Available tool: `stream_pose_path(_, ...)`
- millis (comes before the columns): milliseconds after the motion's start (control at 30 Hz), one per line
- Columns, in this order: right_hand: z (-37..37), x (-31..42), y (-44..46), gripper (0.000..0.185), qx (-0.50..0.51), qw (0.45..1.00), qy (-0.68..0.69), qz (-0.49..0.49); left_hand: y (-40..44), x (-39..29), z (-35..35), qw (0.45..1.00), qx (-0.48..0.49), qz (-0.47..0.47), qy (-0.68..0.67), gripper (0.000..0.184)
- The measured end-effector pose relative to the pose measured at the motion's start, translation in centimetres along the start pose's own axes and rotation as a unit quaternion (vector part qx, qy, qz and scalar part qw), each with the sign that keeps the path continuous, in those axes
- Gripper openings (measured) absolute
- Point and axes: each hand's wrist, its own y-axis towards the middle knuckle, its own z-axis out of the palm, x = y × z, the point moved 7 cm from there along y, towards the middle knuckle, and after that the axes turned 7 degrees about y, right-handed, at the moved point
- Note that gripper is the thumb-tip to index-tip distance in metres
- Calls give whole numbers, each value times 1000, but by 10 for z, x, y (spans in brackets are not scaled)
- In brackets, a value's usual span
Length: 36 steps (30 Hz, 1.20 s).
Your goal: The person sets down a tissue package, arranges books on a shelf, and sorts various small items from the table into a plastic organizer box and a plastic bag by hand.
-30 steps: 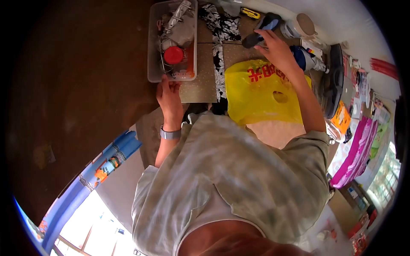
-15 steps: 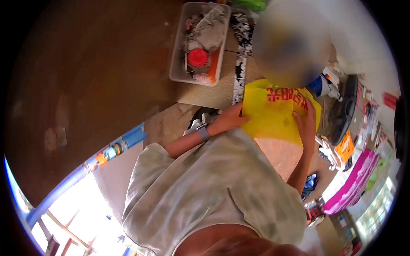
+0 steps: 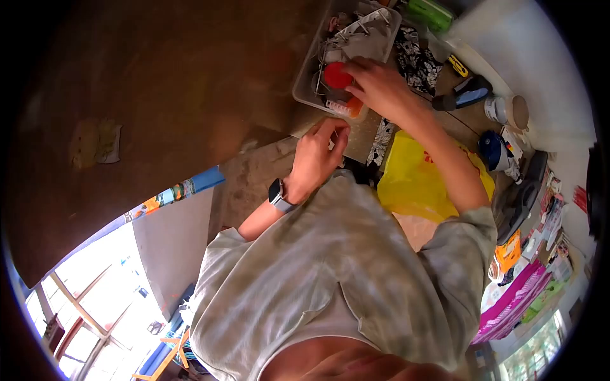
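1. The right hand (image 3: pixel 381 89) reaches left over the near right part of the clear plastic box (image 3: pixel 310 100), its fingers at the right edge of the red round lid (image 3: pixel 335 75)
2. Its grip shows thumb and forefinger parted beside that lid; whether they are clamped on it or only close by, I cannot tell
3. The red round lid lies inside the box, left of the right fingertips, among a tangle of small things
4. The left hand (image 3: pixel 316 155) is nearer the body, just off the near end of the box, with its fingers bent inward and the thumb close to the forefinger; whether this grip is fully together I cannot tell
5. A smartwatch (image 3: pixel 278 194) sits on the left wrist
6. Also in the box are a white strip with metal prongs (image 3: pixel 362 28) at the far end, and an orange piece (image 3: pixel 354 106) and a white ridged piece (image 3: pixel 337 106) at the near end
7. Right of the box on the desk (image 3: pixel 469 120) lies black-and-white floral cloth (image 3: pixel 419 66), with a yellow cutter (image 3: pixel 457 65) to its right
8. A yellow plastic bag (image 3: pixel 410 181) with red print lies near, partly under the right forearm
9. Farther right stand a white jar (image 3: pixel 497 111) with a beige lid and, nearer, a dark blue object (image 3: pixel 490 149) beside a long black case (image 3: pixel 522 197)
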Motion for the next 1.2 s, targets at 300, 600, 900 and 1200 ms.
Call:
stream_pose_path(300,48,-12,27,61,42,990,-132,6,6,8,-8,986,-108,93,83,19)
stream_pose_path(600,-62,-15,-44,55,-93,979,147,110,49,5,-23,989,-105,80,71,12)
stream_pose_path(900,-16,-79,-117,55,-56,964,186,181,90,34,0,960,-138,96,223,12)
stream_pose_path(1200,-14,-84,-120,51,-46,978,122,162,101,39,16,951,-128,10,280,21)
